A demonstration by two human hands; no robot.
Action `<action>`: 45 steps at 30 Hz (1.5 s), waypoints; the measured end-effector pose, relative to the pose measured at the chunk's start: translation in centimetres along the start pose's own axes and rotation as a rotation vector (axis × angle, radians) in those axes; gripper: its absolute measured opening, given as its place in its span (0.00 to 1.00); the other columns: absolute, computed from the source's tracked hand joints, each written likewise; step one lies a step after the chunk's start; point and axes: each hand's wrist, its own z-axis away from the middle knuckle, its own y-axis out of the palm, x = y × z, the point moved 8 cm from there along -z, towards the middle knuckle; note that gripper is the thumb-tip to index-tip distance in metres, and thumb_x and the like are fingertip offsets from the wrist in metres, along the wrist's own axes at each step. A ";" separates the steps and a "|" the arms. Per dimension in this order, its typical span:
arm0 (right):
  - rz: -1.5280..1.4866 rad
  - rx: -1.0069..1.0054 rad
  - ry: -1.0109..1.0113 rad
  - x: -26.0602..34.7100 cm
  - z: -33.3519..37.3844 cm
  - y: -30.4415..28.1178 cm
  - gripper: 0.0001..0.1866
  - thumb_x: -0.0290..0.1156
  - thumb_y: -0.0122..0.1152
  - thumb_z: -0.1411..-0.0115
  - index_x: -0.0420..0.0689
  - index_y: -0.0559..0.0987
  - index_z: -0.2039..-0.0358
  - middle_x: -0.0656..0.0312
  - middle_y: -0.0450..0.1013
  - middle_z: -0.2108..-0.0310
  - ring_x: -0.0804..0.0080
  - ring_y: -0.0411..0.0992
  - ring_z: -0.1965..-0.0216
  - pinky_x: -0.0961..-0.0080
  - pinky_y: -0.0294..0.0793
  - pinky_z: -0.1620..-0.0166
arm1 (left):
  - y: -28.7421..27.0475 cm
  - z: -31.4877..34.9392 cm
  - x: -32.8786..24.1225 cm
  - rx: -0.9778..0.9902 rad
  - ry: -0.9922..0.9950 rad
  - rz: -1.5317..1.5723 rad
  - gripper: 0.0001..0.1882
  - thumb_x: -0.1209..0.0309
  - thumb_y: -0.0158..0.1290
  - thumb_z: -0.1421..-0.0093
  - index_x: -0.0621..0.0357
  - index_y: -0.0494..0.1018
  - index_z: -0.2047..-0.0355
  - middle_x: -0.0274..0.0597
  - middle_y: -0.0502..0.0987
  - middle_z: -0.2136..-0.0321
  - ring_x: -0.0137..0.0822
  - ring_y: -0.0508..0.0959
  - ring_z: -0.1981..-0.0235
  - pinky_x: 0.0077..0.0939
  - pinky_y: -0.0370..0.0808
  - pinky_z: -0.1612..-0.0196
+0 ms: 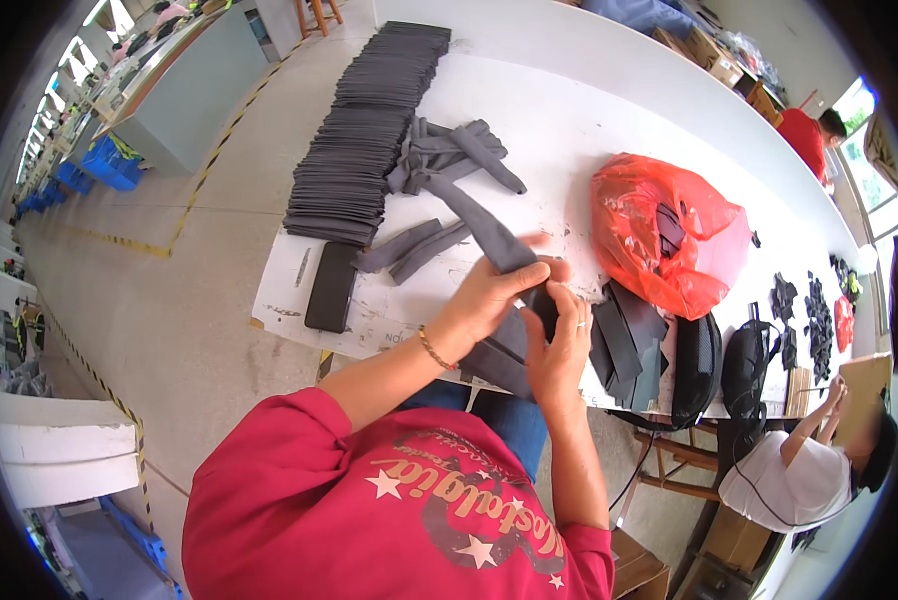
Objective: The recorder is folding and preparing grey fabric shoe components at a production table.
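Both my hands are together over the near edge of the white table (529, 85), working on a dark grey fabric strip (481, 225). My left hand (494, 298) has its thumb and fingers closed on the strip, whose free end runs up and to the left. My right hand (566, 350) grips the strip's lower end, where a black part shows between the hands. Beneath them, another dark grey fabric piece (497, 368) lies at the table's edge. Two folded strips (414, 248) rest left of my hands, and a loose pile of strips (464, 155) lies farther back.
A long row of stacked dark pieces (364, 130) stands at left, beside a black rectangular object (331, 288). Rightward are a red plastic bag (634, 225), black flat panels (624, 345), a black case (696, 370) and a black bag (747, 365). A co-worker in white (794, 480) sits at right.
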 end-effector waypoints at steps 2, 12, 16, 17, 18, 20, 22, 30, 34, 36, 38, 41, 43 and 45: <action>-0.017 0.004 0.012 0.6 0.2 0.5 0.23 0.20 0.63 0.47 0.39 0.69 0.51 0.48 0.69 0.54 0.50 0.68 0.59 0.55 0.66 0.54 | 0.0 -0.1 0.3 -0.028 0.029 -0.014 0.14 0.68 0.53 0.35 0.62 0.69 0.53 0.50 0.80 0.65 0.42 0.78 0.54 0.37 0.72 0.48; -0.133 0.070 0.011 0.2 -0.2 0.8 0.17 0.19 0.65 0.49 0.38 0.70 0.60 0.47 0.70 0.60 0.47 0.70 0.60 0.60 0.72 0.59 | 0.8 0.4 1.0 -0.026 0.092 0.013 0.12 0.62 0.47 0.32 0.60 0.70 0.64 0.53 0.79 0.60 0.41 0.79 0.53 0.31 0.74 0.49; -0.039 0.083 0.072 -0.6 0.8 -0.4 0.14 0.20 0.67 0.50 0.39 0.73 0.64 0.48 0.70 0.59 0.48 0.72 0.62 0.60 0.73 0.62 | 1.0 0.8 -1.1 -0.043 0.115 0.048 0.12 0.62 0.48 0.32 0.60 0.68 0.63 0.55 0.78 0.58 0.44 0.78 0.52 0.34 0.72 0.46; -0.059 0.073 0.032 -0.3 0.6 -0.4 0.13 0.20 0.67 0.50 0.39 0.73 0.65 0.48 0.70 0.59 0.48 0.72 0.62 0.60 0.73 0.63 | 1.4 0.7 -0.3 -0.011 0.109 0.061 0.12 0.62 0.48 0.32 0.60 0.68 0.63 0.57 0.78 0.58 0.45 0.78 0.52 0.35 0.70 0.45; -0.079 0.063 -0.008 0.0 0.2 -0.4 0.13 0.20 0.67 0.50 0.39 0.73 0.66 0.48 0.70 0.60 0.49 0.72 0.62 0.60 0.73 0.64 | 2.2 1.2 0.8 -0.010 0.067 0.031 0.12 0.62 0.49 0.33 0.59 0.69 0.63 0.56 0.78 0.58 0.43 0.78 0.52 0.33 0.70 0.45; -0.120 0.064 -0.025 0.7 -0.7 -0.4 0.13 0.19 0.66 0.49 0.39 0.72 0.65 0.49 0.70 0.60 0.50 0.71 0.63 0.62 0.72 0.64 | 2.3 1.2 1.4 -0.005 0.077 0.126 0.12 0.61 0.50 0.34 0.59 0.70 0.63 0.55 0.78 0.57 0.41 0.77 0.50 0.33 0.70 0.45; -0.101 0.090 0.067 0.4 -0.5 -0.4 0.12 0.18 0.64 0.49 0.39 0.72 0.64 0.50 0.70 0.62 0.52 0.71 0.64 0.64 0.72 0.63 | 1.9 1.2 1.5 0.007 0.044 0.125 0.12 0.61 0.50 0.34 0.58 0.70 0.63 0.55 0.78 0.57 0.41 0.77 0.50 0.33 0.71 0.45; -0.052 0.138 -0.033 -0.6 0.6 -2.2 0.13 0.18 0.65 0.50 0.39 0.73 0.65 0.52 0.70 0.65 0.53 0.71 0.66 0.64 0.72 0.65 | 1.4 0.9 -2.7 -0.113 0.148 0.143 0.20 0.62 0.50 0.34 0.65 0.69 0.49 0.49 0.79 0.61 0.40 0.79 0.56 0.34 0.73 0.50; -0.083 0.065 -0.129 0.6 -0.4 -3.4 0.11 0.15 0.65 0.52 0.39 0.73 0.69 0.53 0.71 0.67 0.55 0.71 0.70 0.65 0.71 0.69 | 3.1 1.0 -3.6 -0.011 0.220 0.050 0.17 0.63 0.48 0.32 0.64 0.71 0.53 0.47 0.79 0.67 0.44 0.80 0.60 0.39 0.74 0.52; -0.084 0.027 -0.180 1.1 -0.5 -3.6 0.11 0.14 0.65 0.52 0.39 0.73 0.70 0.54 0.70 0.68 0.56 0.70 0.71 0.66 0.70 0.70 | 4.0 1.6 -2.8 0.009 0.196 0.131 0.15 0.63 0.46 0.32 0.62 0.71 0.55 0.44 0.78 0.71 0.44 0.80 0.59 0.44 0.74 0.49; -0.088 0.013 -0.205 1.1 -0.5 -3.5 0.11 0.14 0.65 0.53 0.39 0.73 0.71 0.55 0.70 0.68 0.57 0.70 0.72 0.67 0.70 0.71 | 3.9 2.1 -2.4 0.001 0.204 0.159 0.14 0.62 0.46 0.31 0.61 0.71 0.57 0.43 0.78 0.71 0.45 0.79 0.58 0.45 0.72 0.47; -0.114 0.013 -0.217 1.4 -0.5 -3.5 0.11 0.14 0.65 0.53 0.39 0.73 0.71 0.55 0.70 0.69 0.58 0.70 0.72 0.67 0.70 0.72 | 4.3 2.8 -2.2 0.031 0.228 0.159 0.14 0.61 0.45 0.31 0.60 0.70 0.59 0.42 0.77 0.71 0.46 0.78 0.54 0.45 0.71 0.46; -0.134 0.008 -0.227 1.6 -0.6 -3.6 0.11 0.14 0.65 0.54 0.39 0.74 0.71 0.55 0.70 0.68 0.58 0.70 0.72 0.67 0.70 0.72 | 4.5 3.0 -2.1 0.049 0.227 0.172 0.13 0.62 0.46 0.31 0.59 0.71 0.58 0.43 0.78 0.71 0.45 0.78 0.53 0.43 0.70 0.45; -0.123 0.010 -0.232 1.9 -0.8 -3.5 0.11 0.14 0.65 0.54 0.39 0.74 0.70 0.55 0.71 0.68 0.58 0.70 0.72 0.67 0.70 0.72 | 4.7 3.1 -2.1 0.067 0.227 0.186 0.13 0.63 0.46 0.31 0.59 0.72 0.57 0.43 0.79 0.70 0.45 0.78 0.52 0.40 0.70 0.45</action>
